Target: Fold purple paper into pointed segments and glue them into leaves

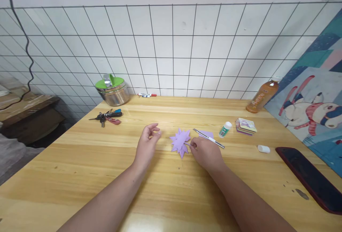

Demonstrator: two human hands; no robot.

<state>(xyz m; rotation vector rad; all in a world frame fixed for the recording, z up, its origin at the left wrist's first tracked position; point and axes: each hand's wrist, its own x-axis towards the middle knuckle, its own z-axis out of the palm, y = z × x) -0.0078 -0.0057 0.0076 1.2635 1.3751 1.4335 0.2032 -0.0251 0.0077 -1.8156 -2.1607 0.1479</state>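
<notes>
Lilac on the pointed paper shape [180, 140] and the sheet [207, 134] to its right. Green and white on the glue stick [225, 130], white on the cap [263, 149] to the right, amber on the far-right bottle [258, 102]. Black edged with dark red on the phone [310, 178] at near right. Green for the lid [116, 81] on the far-left silvery pot [116, 96]. Honey-toned wood grain across the table [101, 153], black grid lines over white on the wall [182, 47].

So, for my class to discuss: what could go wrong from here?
The right hand is close beside the silver pen-like tool, so it might knock it; whether it has a blade is unclear.
The purple paper star has thin points, which might bend if pressed.
The glue stick might dry out if the white cylinder is its cap.
</notes>
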